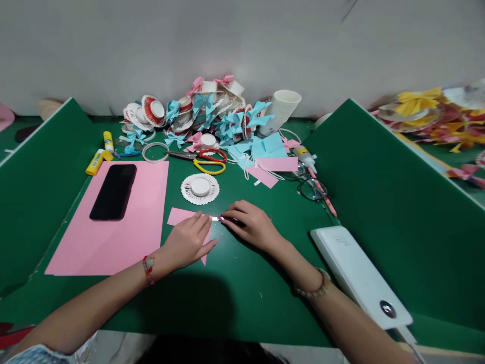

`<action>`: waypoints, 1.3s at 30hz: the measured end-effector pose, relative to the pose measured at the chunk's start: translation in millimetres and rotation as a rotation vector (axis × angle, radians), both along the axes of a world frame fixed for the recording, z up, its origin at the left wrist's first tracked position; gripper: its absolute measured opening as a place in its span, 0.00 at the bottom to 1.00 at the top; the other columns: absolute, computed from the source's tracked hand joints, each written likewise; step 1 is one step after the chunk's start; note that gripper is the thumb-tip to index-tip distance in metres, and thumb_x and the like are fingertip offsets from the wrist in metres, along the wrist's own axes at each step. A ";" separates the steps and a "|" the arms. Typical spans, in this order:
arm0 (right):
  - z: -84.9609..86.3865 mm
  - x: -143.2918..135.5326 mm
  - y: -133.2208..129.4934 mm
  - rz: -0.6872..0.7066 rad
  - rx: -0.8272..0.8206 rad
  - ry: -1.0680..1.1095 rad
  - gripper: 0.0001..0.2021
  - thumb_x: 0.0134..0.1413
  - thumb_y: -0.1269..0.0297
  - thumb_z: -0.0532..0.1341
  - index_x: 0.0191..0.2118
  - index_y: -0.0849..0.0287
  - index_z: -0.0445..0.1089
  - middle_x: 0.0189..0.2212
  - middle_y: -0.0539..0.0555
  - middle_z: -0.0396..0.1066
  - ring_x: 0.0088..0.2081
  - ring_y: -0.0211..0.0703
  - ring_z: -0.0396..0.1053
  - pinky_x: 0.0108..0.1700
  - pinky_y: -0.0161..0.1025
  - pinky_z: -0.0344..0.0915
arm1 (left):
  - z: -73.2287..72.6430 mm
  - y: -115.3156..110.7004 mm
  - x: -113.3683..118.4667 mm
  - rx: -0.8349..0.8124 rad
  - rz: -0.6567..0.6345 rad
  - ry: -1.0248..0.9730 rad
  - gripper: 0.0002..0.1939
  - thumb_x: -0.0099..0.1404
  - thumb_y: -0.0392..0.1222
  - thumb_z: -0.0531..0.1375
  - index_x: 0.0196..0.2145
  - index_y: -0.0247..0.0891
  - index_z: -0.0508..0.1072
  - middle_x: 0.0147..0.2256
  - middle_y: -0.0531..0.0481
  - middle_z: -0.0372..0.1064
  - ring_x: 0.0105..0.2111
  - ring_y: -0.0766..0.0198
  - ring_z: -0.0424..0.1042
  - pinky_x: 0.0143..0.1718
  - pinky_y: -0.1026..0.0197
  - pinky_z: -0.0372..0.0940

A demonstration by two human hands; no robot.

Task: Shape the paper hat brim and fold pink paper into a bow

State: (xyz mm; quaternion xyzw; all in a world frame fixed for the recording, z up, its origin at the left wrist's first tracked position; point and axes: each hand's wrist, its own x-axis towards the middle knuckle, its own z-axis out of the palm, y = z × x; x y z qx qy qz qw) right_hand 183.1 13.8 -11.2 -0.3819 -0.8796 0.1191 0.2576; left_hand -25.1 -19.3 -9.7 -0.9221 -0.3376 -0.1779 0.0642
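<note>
My left hand (188, 238) lies over a cut piece of pink paper (179, 216), its fingers flat and its thumb stretched out to the side. Another pointed bit of the pink paper shows below that thumb. Close by on the right, my right hand (253, 225) has its fingers bent together on the tabletop, around a small thing I cannot make out. A thin shiny whitish strip (215, 219) runs between the fingertips of both hands. Just beyond them sits a white frilled paper disc with a round raised centre (200, 188).
A black phone (113, 192) rests on large pink sheets (147, 237) at left, near glue sticks (96, 161). Scissors (206, 161), a tape ring (155, 151), glasses (312, 189) and paper cups (284, 108) lie farther back. A white power bank (356, 273) stands right. Green partitions (397, 192) flank the table.
</note>
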 end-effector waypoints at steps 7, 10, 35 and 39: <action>-0.4 -0.5 -3.8 0.004 0.010 0.016 0.10 0.59 0.64 0.54 0.34 0.61 0.72 0.29 0.56 0.71 0.32 0.41 0.64 0.33 0.38 0.62 | 1.5 -9.6 6.8 0.044 0.045 0.082 0.22 0.66 0.47 0.49 0.46 0.25 0.69 0.45 0.36 0.71 0.47 0.49 0.70 0.44 0.54 0.68; -0.8 -1.1 -5.0 -0.001 0.008 0.017 0.10 0.58 0.65 0.54 0.34 0.61 0.71 0.29 0.56 0.70 0.31 0.41 0.64 0.33 0.38 0.62 | 0.6 -12.1 7.0 0.019 0.059 0.093 0.23 0.65 0.48 0.50 0.48 0.25 0.67 0.48 0.36 0.69 0.49 0.48 0.68 0.46 0.53 0.67; -0.2 0.8 -1.2 -0.056 -0.062 0.022 0.11 0.57 0.64 0.56 0.28 0.60 0.71 0.29 0.56 0.69 0.31 0.40 0.63 0.33 0.38 0.61 | -3.1 -4.5 1.7 0.078 -0.039 0.047 0.19 0.64 0.42 0.52 0.44 0.21 0.69 0.44 0.34 0.72 0.45 0.50 0.72 0.45 0.55 0.70; 0.4 1.4 -0.6 -0.055 -0.068 0.031 0.11 0.57 0.64 0.56 0.28 0.61 0.72 0.29 0.56 0.69 0.31 0.40 0.62 0.33 0.37 0.61 | -2.9 -4.8 2.1 0.081 -0.051 0.037 0.20 0.63 0.42 0.53 0.44 0.19 0.69 0.43 0.32 0.72 0.45 0.48 0.72 0.44 0.55 0.70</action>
